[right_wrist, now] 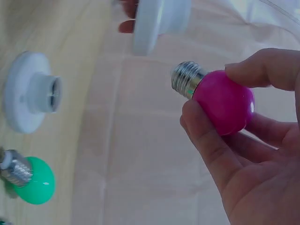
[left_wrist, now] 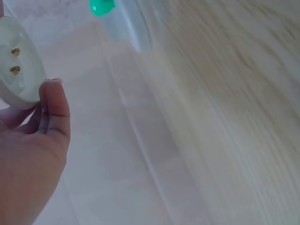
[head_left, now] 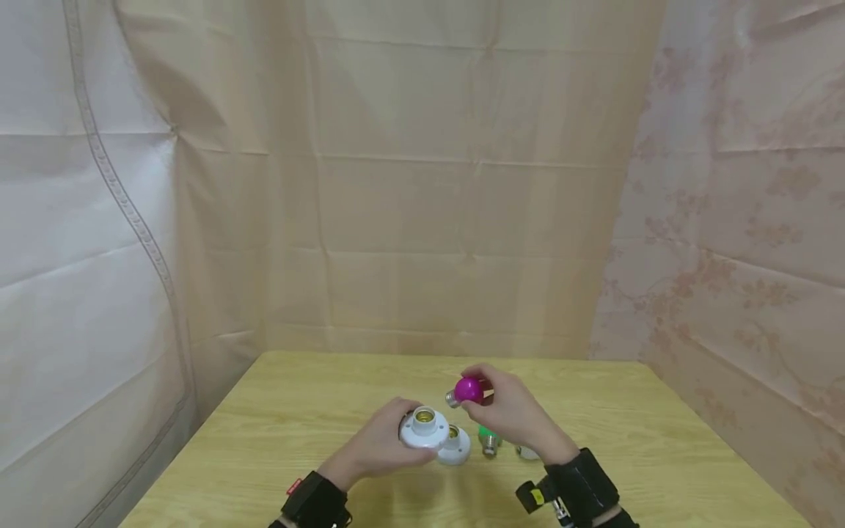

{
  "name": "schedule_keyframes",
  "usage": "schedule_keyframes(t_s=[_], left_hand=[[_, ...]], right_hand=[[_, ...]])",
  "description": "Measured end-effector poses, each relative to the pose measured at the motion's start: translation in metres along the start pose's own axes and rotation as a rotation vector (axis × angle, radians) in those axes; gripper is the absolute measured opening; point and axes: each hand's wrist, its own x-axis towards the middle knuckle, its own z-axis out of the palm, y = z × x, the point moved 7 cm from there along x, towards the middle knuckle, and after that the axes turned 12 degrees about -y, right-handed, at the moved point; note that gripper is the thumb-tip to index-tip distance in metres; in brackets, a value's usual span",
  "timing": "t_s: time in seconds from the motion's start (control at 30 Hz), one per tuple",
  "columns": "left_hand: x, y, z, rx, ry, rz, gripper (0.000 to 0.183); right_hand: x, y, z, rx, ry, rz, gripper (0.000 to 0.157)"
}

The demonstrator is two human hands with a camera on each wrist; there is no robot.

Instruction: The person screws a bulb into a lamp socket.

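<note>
My left hand (head_left: 387, 442) grips a white round lamp socket (head_left: 425, 429) by its rim, with the threaded opening facing up. Its underside, with two brass screws, shows in the left wrist view. In my right hand (head_left: 510, 411) a magenta light bulb (right_wrist: 224, 102) is pinched between thumb and fingers. The bulb's silver screw base (right_wrist: 186, 78) points towards the held socket, and the two are apart. A second white lamp socket (right_wrist: 29, 93) stands on the table just beyond the left hand. Beside it lies a green bulb (right_wrist: 36, 180) with a metal base.
Part of a whitish object (head_left: 527, 453) shows on the wooden table (head_left: 317, 396) under the right wrist, mostly hidden. Cloth curtains (head_left: 422, 220) hang behind the table and at both sides. Each wrist wears a black band (head_left: 582, 485).
</note>
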Motion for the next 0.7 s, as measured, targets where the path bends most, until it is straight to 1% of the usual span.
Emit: schedule_keyframes(t_s=[0.2,0.33,0.37,0.47,0.6,0.7], left_hand=[[0.002,0.018,0.001,0.017,0.031,0.041,0.066],[0.003,0.026,-0.001,0.053,0.064,0.064,0.067],[0.004,0.027,-0.001,0.060,0.071,0.070,0.066],[0.005,0.030,-0.001,0.068,0.077,0.073,0.066],[0.005,0.030,0.002,0.076,0.062,0.062,0.065],[0.006,0.031,0.003,0.078,0.050,0.054,0.065]], right_hand=[[-0.008,-0.010,-0.015,0.107,0.053,-0.026,0.041],[-0.011,-0.018,-0.019,0.151,0.054,-0.040,0.043],[-0.011,-0.020,-0.019,0.154,0.050,-0.048,0.043],[-0.011,-0.027,-0.017,0.154,0.030,-0.108,0.043],[-0.011,-0.036,-0.015,0.138,0.016,-0.184,0.045],[-0.011,-0.037,-0.014,0.136,0.017,-0.193,0.045]])
